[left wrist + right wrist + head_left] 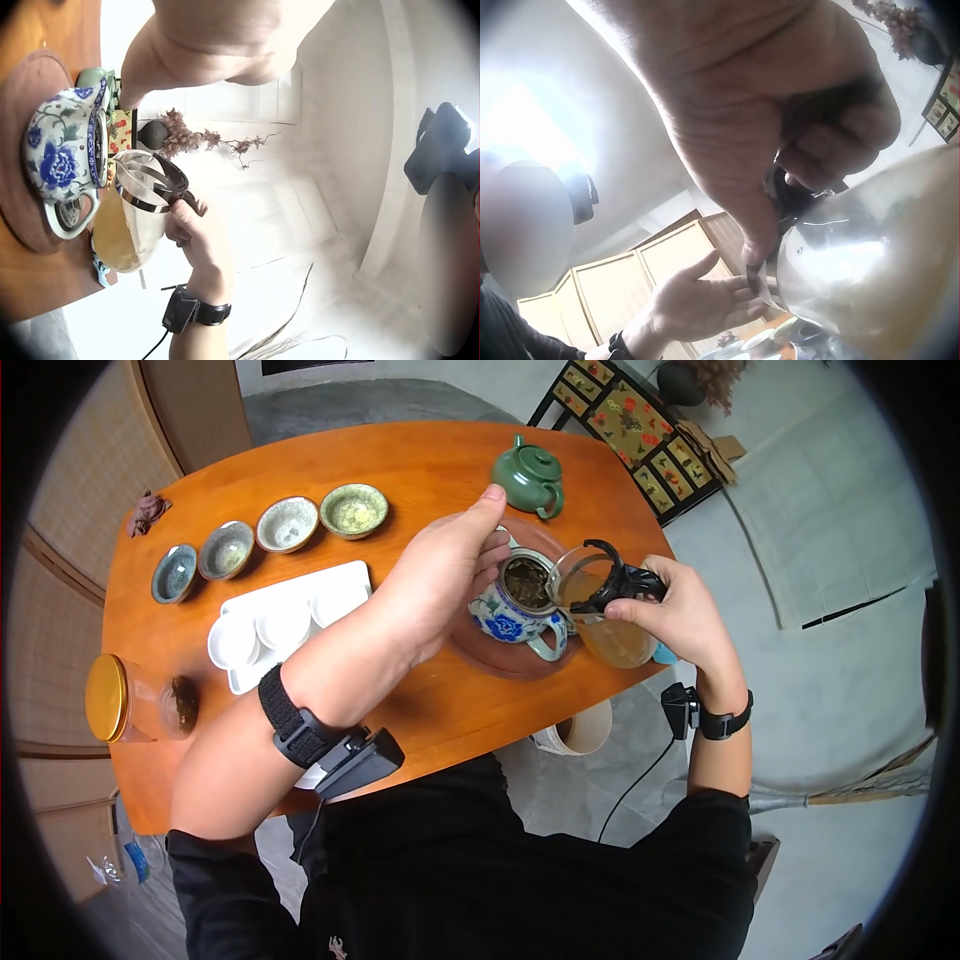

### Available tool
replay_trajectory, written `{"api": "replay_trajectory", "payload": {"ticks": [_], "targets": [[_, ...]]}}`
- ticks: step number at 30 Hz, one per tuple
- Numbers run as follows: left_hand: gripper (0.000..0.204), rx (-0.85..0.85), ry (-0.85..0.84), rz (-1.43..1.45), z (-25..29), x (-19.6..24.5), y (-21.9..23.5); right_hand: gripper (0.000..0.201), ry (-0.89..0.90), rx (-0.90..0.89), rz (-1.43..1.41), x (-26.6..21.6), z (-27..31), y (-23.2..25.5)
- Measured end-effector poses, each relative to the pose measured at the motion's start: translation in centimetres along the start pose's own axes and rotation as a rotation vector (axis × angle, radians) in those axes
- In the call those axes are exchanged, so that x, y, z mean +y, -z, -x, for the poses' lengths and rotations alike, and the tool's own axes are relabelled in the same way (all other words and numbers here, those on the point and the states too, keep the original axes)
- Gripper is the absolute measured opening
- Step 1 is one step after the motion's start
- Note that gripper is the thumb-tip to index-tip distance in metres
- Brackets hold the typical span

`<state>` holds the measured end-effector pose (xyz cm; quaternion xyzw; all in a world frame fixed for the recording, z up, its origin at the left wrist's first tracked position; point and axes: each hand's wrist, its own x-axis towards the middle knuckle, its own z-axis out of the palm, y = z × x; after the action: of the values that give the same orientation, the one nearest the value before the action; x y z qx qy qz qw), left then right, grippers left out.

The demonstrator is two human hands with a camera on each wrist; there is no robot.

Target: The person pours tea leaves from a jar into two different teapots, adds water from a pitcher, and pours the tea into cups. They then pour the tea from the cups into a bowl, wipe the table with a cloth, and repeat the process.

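My right hand (685, 605) grips the black handle of a glass pitcher (622, 644), which holds amber liquid and tilts toward a blue-and-white floral teapot (500, 626). The pitcher's rim is right at the teapot's lidless mouth, where dark wet tea leaves (527, 582) show. On a round reddish-brown board (484, 658) stands the teapot. My left hand (440, 580) is held beside the teapot's far left side, fingers extended, thumb up, holding nothing. The left wrist view shows the tilted pitcher (127, 236) and the teapot's handle from the side.
A green teapot (530, 472) stands behind the board. Several small bowls (288, 525) line the table's back left. A white tray (345, 582) with white cups lies under my left forearm, near a gold-lidded jar (107, 698). A white bin (590, 730) stands below the table edge.
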<state>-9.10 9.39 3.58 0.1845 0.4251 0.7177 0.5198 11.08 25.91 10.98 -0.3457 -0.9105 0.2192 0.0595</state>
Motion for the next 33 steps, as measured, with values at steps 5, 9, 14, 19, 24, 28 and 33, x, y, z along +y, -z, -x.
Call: {"api": "replay_trajectory", "payload": {"ticks": [5,9,14,19,24,28,33], "targets": [[0.076,-0.004,-0.006,-0.009,-0.3,-0.2,0.3,0.044,-0.024,-0.004,0.005,-0.4,-0.1,0.1],[0.077,-0.006,-0.015,-0.009,0.0,0.0,0.0,0.044,-0.019,-0.008,0.017,-1.0,0.0,0.3],[0.077,-0.001,-0.023,0.013,0.1,0.2,-0.1,0.046,-0.026,-0.012,0.037,-1.3,0.0,0.5],[0.076,0.004,-0.023,0.021,0.1,0.2,-0.1,0.047,-0.06,-0.016,0.076,-2.2,0.2,0.9],[0.075,0.003,-0.027,0.029,0.0,0.1,-0.1,0.047,-0.029,-0.012,0.087,-2.1,0.2,0.9],[0.074,0.008,-0.03,0.032,0.1,0.2,-0.1,0.046,-0.03,-0.012,0.103,-2.4,0.1,1.0],[0.073,0.011,-0.022,0.031,-0.1,-0.1,0.0,0.046,-0.009,-0.01,0.1,-2.5,0.1,1.0]]}}
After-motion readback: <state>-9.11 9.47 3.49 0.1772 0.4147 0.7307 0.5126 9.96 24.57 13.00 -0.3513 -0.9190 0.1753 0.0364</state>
